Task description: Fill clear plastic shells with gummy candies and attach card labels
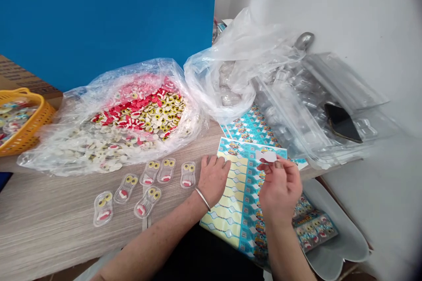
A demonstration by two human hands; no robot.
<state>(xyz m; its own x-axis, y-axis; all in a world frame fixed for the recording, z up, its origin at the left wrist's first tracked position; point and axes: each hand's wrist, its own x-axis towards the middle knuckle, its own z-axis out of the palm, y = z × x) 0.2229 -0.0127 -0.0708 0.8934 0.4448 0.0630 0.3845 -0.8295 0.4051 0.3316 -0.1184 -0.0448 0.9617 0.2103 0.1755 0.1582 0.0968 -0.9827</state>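
Observation:
My right hand (279,186) pinches a small white card piece (266,156) just above a printed blue-and-yellow sheet (239,210). My left hand (212,178) lies flat on that sheet's left edge, fingers together and stretched out, a thin bangle on the wrist. To its left, several clear blisters (148,184) holding gummy eyes and mouths lie on the wooden table (49,224).
A clear bag of red, white and yellow gummy candies (132,114) sits behind the blisters. An orange basket (23,120) stands far left. Bags of empty clear trays (296,96) and a dark phone (343,123) lie at the right. More printed sheets (250,127) and a white tray (339,246) are close by.

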